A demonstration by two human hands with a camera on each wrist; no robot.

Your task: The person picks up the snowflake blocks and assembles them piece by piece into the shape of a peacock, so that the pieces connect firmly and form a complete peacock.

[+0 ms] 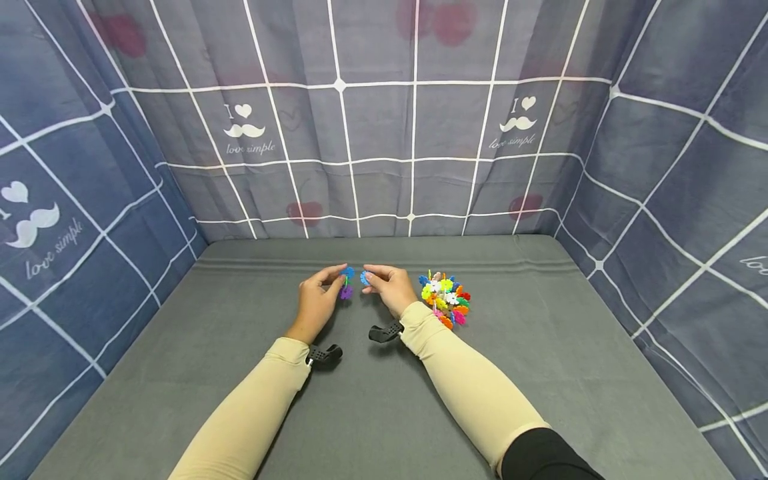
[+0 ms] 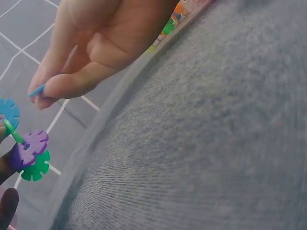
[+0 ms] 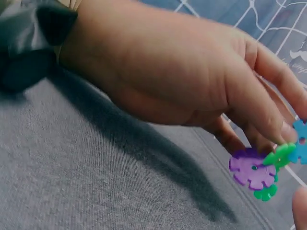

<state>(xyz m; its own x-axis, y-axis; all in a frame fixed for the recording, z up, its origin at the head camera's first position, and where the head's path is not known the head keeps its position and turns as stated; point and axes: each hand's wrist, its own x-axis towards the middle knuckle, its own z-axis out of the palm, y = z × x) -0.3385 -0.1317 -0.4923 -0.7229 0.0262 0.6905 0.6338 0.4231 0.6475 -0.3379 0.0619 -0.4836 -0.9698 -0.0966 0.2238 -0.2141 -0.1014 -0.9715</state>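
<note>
My left hand pinches a short chain of slotted plastic snowflake discs between thumb and fingers. The chain has a light blue disc, a green disc, a purple disc and another green disc. Across a small gap, my right hand holds a single blue snowflake disc by thumb and fingertips. In the left wrist view that blue disc appears edge-on, apart from the chain. Fingers partly cover both blue discs.
A heap of multicoloured snowflake discs lies on the grey cloth-covered table, just right of my right hand. Grid-patterned curtains enclose the back and both sides. Both wrists wear black straps.
</note>
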